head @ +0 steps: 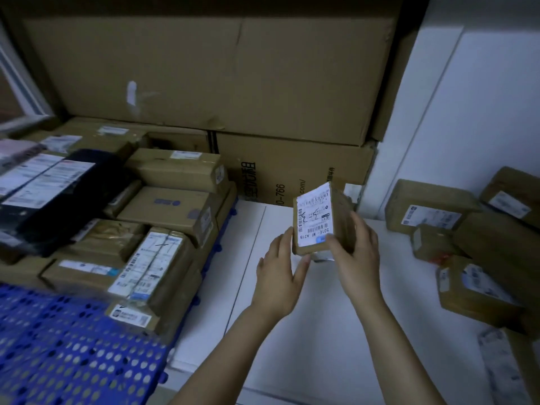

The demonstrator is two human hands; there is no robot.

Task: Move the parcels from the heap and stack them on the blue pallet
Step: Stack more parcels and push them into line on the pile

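A small brown parcel (321, 220) with a white shipping label is held up over the white floor, tilted on its short end. My right hand (355, 255) grips its right side and lower edge, thumb on the label. My left hand (279, 276) supports its lower left corner with fingers along the side. The blue perforated pallet (67, 346) lies at the lower left, with stacked parcels (163, 217) on its far part. The heap of parcels (473, 244) lies on the floor at the right.
Large cardboard cartons (204, 71) stand against the back wall, with a printed carton (298, 168) below them. A black wrapped package (58, 194) rests on the stack at the left. A white wall (473, 106) rises at the right.
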